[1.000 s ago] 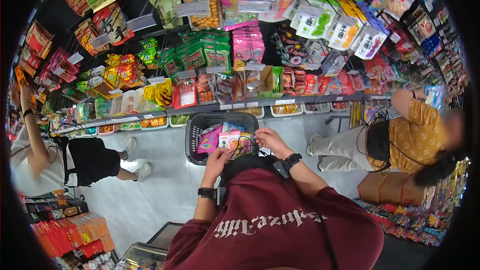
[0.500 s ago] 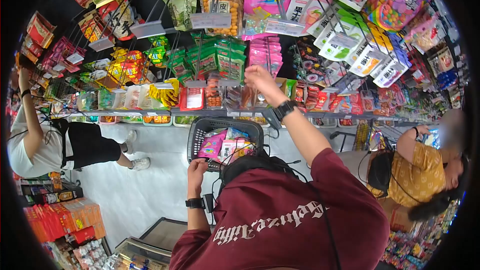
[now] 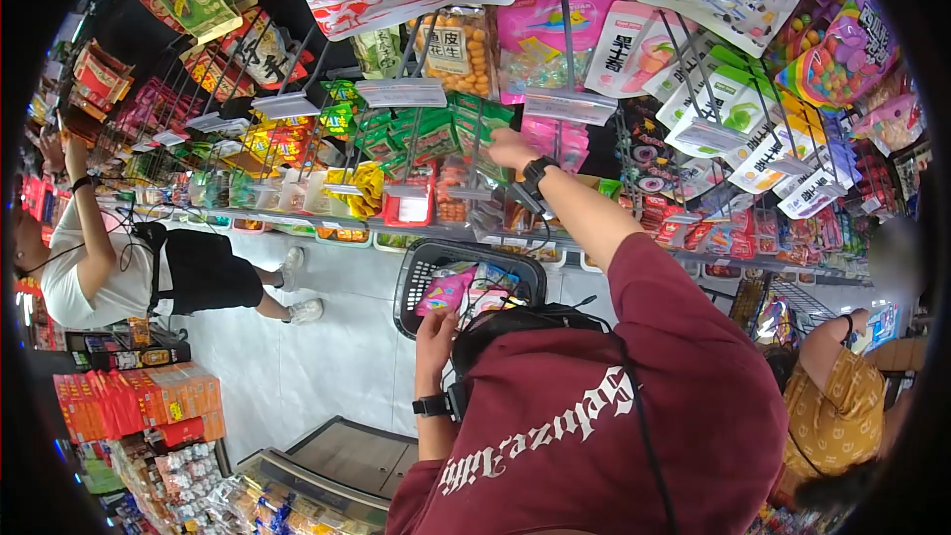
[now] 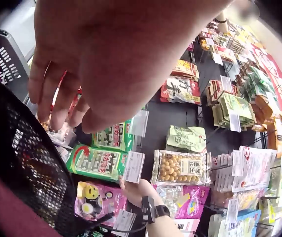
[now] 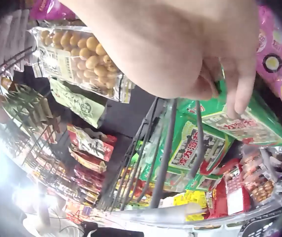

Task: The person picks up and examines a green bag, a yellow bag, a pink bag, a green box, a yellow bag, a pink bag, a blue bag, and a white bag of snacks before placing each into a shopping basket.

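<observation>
My right hand (image 3: 512, 149) reaches up to the hanging rack, at a row of green snack packets (image 3: 421, 136). In the right wrist view its fingers (image 5: 239, 91) bend over the top edge of the front green packet (image 5: 252, 123) and pinch it. That packet hangs beside black metal hooks (image 5: 168, 148). Lower down, my left hand (image 3: 434, 337) hovers near the front rim of a dark shopping basket (image 3: 404, 287), its fingers loosely curled and holding nothing. A pink bag (image 3: 446, 289) and other packets lie in the basket.
Price-tag holders (image 3: 401, 92) jut out above the green packets. A bag of peanut snacks (image 3: 456, 50) and pink bags (image 3: 550, 25) hang nearby. People stand to the left, in a white shirt (image 3: 84, 258), and to the right, in a yellow shirt (image 3: 837, 386).
My right hand has left the basket, risen to the rack and come to the green packets. My left hand has stayed low by the basket. The head view has shifted closer to the shelf.
</observation>
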`<state>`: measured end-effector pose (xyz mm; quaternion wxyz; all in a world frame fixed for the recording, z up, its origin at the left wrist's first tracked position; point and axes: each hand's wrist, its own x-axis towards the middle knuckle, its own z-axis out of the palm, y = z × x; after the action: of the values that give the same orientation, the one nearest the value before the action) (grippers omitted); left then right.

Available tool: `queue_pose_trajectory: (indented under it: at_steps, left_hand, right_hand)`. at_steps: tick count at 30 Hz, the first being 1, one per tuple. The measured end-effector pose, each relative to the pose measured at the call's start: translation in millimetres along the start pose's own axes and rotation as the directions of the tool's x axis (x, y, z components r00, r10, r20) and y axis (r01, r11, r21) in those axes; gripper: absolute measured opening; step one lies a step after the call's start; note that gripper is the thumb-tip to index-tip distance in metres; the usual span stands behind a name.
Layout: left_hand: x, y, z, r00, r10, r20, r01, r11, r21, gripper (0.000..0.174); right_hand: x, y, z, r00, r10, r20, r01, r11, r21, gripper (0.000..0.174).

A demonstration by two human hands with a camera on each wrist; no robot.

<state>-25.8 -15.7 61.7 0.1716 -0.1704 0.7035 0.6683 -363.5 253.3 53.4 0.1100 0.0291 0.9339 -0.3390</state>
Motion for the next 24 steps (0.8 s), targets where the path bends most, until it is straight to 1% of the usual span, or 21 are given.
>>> queue_pose_trajectory:
  at_steps: [1, 2, 3, 4, 5, 6, 7, 8, 9, 10, 11, 12, 14, 15, 16, 18, 19, 20, 21, 22, 24]
  left_hand:
    - [-6, 1, -3, 0.999, -0.021, -0.028, 0.020, 1.000, -0.022, 0.022]
    - [-12, -2, -5, 0.998, -0.045, -0.052, 0.042, 0.998, -0.047, 0.022]
    - [-13, -10, -9, 0.998, -0.040, -0.046, 0.036, 0.995, -0.091, 0.020]
    - [-15, -19, -14, 0.998, -0.042, -0.038, 0.038, 0.995, -0.097, 0.020]
    - [-15, -27, -19, 0.995, -0.086, -0.041, 0.082, 0.992, -0.093, 0.020]
    - [-16, -31, -24, 0.991, -0.128, -0.043, 0.124, 0.989, -0.086, 0.019]
    - [-16, -33, -28, 0.991, -0.133, -0.026, 0.131, 0.989, -0.073, 0.018]
    - [-13, -38, -33, 0.992, -0.127, -0.012, 0.126, 0.989, -0.073, 0.018]
    - [-8, -45, -37, 0.993, -0.119, 0.010, 0.120, 0.991, -0.059, 0.016]
    - [-6, -43, -38, 0.993, -0.111, 0.034, 0.112, 0.993, -0.044, 0.015]
    - [-5, -41, -40, 0.994, -0.097, 0.042, 0.097, 0.995, -0.008, 0.014]
    - [-1, -41, -41, 0.994, -0.091, 0.058, 0.092, 0.996, -0.008, 0.014]
    - [8, -43, -48, 0.993, -0.053, 0.109, 0.056, 0.998, -0.031, 0.014]
    - [11, -41, -52, 0.993, -0.003, 0.117, -0.008, 0.995, 0.094, 0.017]
    - [15, -43, -56, 0.992, -0.002, 0.128, -0.010, 0.996, 0.091, 0.017]
    - [21, -51, -63, 0.979, 0.087, 0.185, -0.096, 0.995, 0.039, 0.020]
    - [21, -52, -67, 0.976, 0.081, 0.203, -0.095, 0.994, 0.060, 0.022]
    - [21, -54, -72, 0.974, 0.088, 0.209, -0.101, 0.994, 0.052, 0.022]
    - [19, -57, -77, 0.970, 0.094, 0.226, -0.109, 0.993, 0.055, 0.022]
    - [17, -60, -83, 0.965, 0.098, 0.243, -0.116, 0.992, 0.059, 0.022]
    - [10, -67, -95, 0.963, 0.095, 0.252, -0.110, 0.993, 0.047, 0.022]
  right_hand:
    - [-2, -2, -1, 0.999, -0.039, 0.026, 0.041, 0.996, -0.075, 0.024]
    - [-5, -2, -3, 0.999, -0.038, 0.027, 0.040, 0.996, -0.077, 0.024]
    - [-4, 5, -2, 0.951, -0.268, 0.154, 0.303, 0.906, -0.296, 0.024]
    - [-5, 13, -3, 0.838, -0.439, 0.324, 0.545, 0.703, -0.458, 0.024]
    - [-6, 18, 0, 0.754, -0.529, 0.389, 0.653, 0.540, -0.531, 0.029]
    - [-15, 19, -3, 0.760, -0.521, 0.388, 0.646, 0.541, -0.539, 0.029]
    - [-32, 15, -7, 0.810, -0.463, 0.360, 0.576, 0.743, -0.339, 0.030]
    - [-48, 11, -12, 0.851, -0.396, 0.345, 0.456, 0.883, -0.112, 0.031]
    - [-79, -16, -34, 0.864, -0.350, 0.361, 0.433, 0.883, -0.181, 0.032]
    - [-86, -12, -29, 0.873, -0.341, 0.350, 0.423, 0.885, -0.193, 0.032]
    - [-90, -7, -22, 0.912, -0.217, 0.349, 0.154, 0.968, 0.199, 0.034]
    - [-101, -11, -22, 0.914, -0.101, 0.393, -0.146, 0.822, 0.550, 0.035]
    - [-116, -22, -26, 0.921, -0.089, 0.379, -0.142, 0.829, 0.540, 0.028]
    - [-123, -30, -31, 0.942, -0.188, 0.279, 0.132, 0.969, 0.210, 0.022]
    - [-129, -36, -32, 0.922, -0.313, 0.226, 0.355, 0.918, -0.179, 0.017]
    - [-127, -26, -21, 0.934, -0.265, 0.238, 0.327, 0.902, -0.281, 0.011]
    - [-115, 4, -4, 0.921, -0.330, 0.205, 0.330, 0.943, 0.035, 0.013]
    - [-109, 18, 6, 0.910, -0.386, 0.152, 0.316, 0.883, 0.348, 0.017]
    - [-143, -29, -15, 0.936, 0.011, 0.351, -0.267, 0.673, 0.690, 0.015]
    - [-156, -46, -20, 0.938, 0.015, 0.346, -0.265, 0.676, 0.688, 0.015]
    - [-174, -63, -19, 0.936, 0.155, 0.316, -0.339, 0.638, 0.691, 0.016]
